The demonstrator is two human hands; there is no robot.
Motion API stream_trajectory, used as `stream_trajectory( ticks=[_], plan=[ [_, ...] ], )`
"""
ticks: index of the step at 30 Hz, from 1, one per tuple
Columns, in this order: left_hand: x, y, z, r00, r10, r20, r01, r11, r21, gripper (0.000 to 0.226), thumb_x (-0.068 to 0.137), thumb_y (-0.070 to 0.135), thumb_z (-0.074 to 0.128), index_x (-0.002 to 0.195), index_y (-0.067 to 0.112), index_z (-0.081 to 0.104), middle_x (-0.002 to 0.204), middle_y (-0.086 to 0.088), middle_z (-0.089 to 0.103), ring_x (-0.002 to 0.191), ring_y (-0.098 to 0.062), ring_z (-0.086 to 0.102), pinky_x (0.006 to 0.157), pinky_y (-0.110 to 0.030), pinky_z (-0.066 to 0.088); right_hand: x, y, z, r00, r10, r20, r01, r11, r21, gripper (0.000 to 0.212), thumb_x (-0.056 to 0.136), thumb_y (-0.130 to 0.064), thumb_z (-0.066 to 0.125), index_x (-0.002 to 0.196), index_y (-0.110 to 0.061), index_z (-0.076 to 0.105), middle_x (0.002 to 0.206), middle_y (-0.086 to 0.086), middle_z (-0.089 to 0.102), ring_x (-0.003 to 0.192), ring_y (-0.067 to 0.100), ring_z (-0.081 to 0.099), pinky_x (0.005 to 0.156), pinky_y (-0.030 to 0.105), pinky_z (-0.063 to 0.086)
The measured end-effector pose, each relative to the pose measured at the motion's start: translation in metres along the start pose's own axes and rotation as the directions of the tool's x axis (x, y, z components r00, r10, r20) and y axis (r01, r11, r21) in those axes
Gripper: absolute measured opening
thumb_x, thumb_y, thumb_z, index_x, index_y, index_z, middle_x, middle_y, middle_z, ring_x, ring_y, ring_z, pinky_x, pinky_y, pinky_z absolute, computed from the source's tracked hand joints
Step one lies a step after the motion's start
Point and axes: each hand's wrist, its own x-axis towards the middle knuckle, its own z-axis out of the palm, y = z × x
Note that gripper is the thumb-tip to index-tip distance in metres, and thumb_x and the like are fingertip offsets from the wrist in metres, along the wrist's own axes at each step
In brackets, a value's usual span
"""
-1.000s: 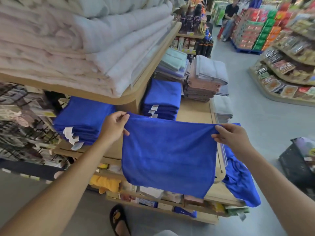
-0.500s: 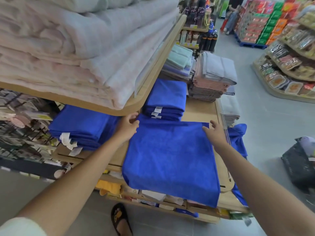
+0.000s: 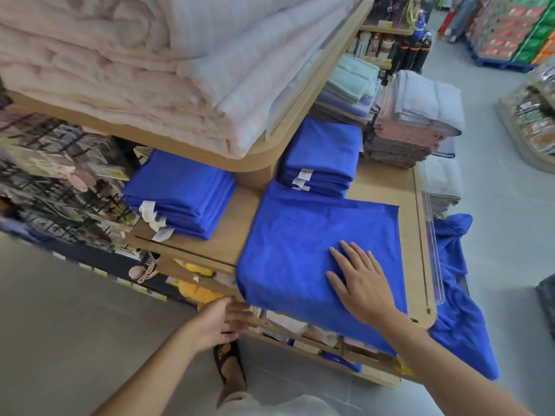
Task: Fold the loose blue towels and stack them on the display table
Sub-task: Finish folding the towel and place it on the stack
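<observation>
While right hand (image 3: 363, 283) presses blue towel (image 3: 300, 232) | left hand (image 3: 222, 322) blurred, grip unclear

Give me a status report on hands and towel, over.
Right hand flat on towel, left hand open at its near corner. Towel spread on table, near edge overhanging. Second towel hangs off right end.

No text in my remote feed is sharp enough to read. White sewn-in tags (image 3: 153, 219) hang from the left stack of folded blue towels (image 3: 186, 190), and small white labels (image 3: 301, 181) from the rear stack of folded blue towels (image 3: 324, 151), but I can make out no print on either. The yellow shelf-edge label (image 3: 384, 24) above the dark bottles (image 3: 416, 52) is blurred, as is the printing on the red and green cartons (image 3: 519, 34) across the aisle.
</observation>
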Motion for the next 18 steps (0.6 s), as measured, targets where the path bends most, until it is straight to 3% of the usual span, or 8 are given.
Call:
stream_trajectory(
  ticks=[3, 6, 8, 11, 18],
  plan=[
    [0.003, 0.000, 0.009, 0.981, -0.026, 0.193, 0.070, 0.971, -0.227, 0.052, 0.096, 0.051, 0.050, 0.110, 0.010, 0.079, 0.117, -0.012, 0.074, 0.098, -0.029, 0.070, 0.074, -0.035, 0.049, -0.001, 0.001, 0.002, 1.000, -0.010, -0.015, 0.010, 1.000, -0.001, 0.072, 0.101, -0.066, 0.012, 0.159, -0.030, 0.033, 0.167, -0.004, 0.028, 0.157, 0.019, 0.017, 0.129, 0.042, 0.010],
    [0.001, -0.001, 0.012, 0.974, 0.001, 0.228, 0.085, 0.925, -0.370, 0.043, 0.080, 0.047, 0.062, 0.094, 0.011, 0.081, 0.094, -0.011, 0.071, 0.078, -0.024, 0.068, 0.065, -0.033, 0.049, -0.001, 0.001, 0.001, 1.000, -0.006, -0.018, 0.006, 1.000, 0.004, 0.069, 0.102, -0.064, 0.016, 0.158, -0.028, 0.036, 0.166, -0.003, 0.029, 0.156, 0.020, 0.019, 0.129, 0.043, 0.012],
    [0.001, -0.004, 0.009, 0.976, -0.004, 0.217, 0.101, 0.893, -0.438, 0.037, 0.077, 0.042, 0.064, 0.094, 0.011, 0.076, 0.083, -0.008, 0.064, 0.071, -0.021, 0.063, 0.061, -0.031, 0.046, -0.002, 0.000, 0.000, 1.000, -0.005, -0.021, 0.005, 1.000, 0.008, 0.066, 0.103, -0.062, 0.021, 0.157, -0.028, 0.037, 0.166, -0.003, 0.031, 0.156, 0.020, 0.020, 0.128, 0.043, 0.014],
    [-0.001, -0.005, 0.001, 0.982, -0.026, 0.185, 0.113, 0.872, -0.477, 0.030, 0.080, 0.031, 0.065, 0.102, 0.011, 0.064, 0.078, -0.007, 0.059, 0.067, -0.018, 0.058, 0.056, -0.029, 0.045, -0.002, 0.000, -0.001, 0.999, -0.004, -0.031, 0.005, 1.000, 0.013, 0.062, 0.104, -0.059, 0.030, 0.156, -0.027, 0.039, 0.165, -0.003, 0.033, 0.155, 0.021, 0.023, 0.128, 0.044, 0.015],
    [-0.003, -0.014, -0.021, 0.983, -0.054, 0.173, 0.121, 0.908, -0.402, 0.018, 0.085, 0.025, 0.068, 0.092, 0.008, 0.064, 0.070, -0.004, 0.056, 0.058, -0.015, 0.055, 0.050, -0.027, 0.047, -0.002, 0.000, -0.001, 0.999, -0.003, -0.037, 0.004, 1.000, 0.024, 0.061, 0.104, -0.058, 0.032, 0.156, -0.027, 0.039, 0.165, -0.003, 0.033, 0.155, 0.020, 0.023, 0.128, 0.043, 0.016]
  ],
)
